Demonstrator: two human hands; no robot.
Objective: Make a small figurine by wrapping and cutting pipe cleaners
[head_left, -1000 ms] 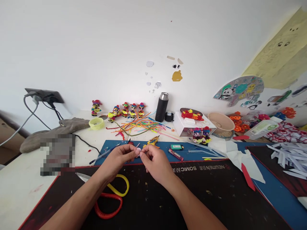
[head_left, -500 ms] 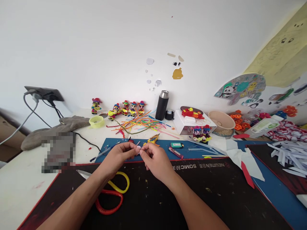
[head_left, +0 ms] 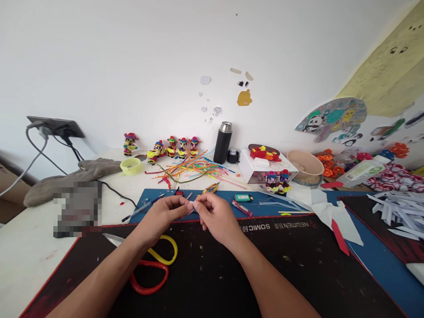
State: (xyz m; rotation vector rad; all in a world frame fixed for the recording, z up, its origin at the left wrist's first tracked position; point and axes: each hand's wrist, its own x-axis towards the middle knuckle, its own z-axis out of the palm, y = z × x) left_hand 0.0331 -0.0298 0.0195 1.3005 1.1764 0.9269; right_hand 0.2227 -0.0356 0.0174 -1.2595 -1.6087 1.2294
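Above the far edge of the black mat, my left hand and my right hand meet fingertip to fingertip. Both pinch a small white piece, mostly covered by the fingers, so its shape is unclear. Scissors with one red and one yellow handle lie on the mat, partly under my left forearm. Just beyond my hands are a yellow pointed tool and a pen on the blue mat.
Colourful small figures, fuzzy stems and a black thermos stand or lie toward the wall. A green lighter-like item and a pink lighter lie right of my hands. White strips are heaped at the far right.
The camera view has shifted slightly. My right fingers have rolled a little over the white piece, which both hands still pinch.
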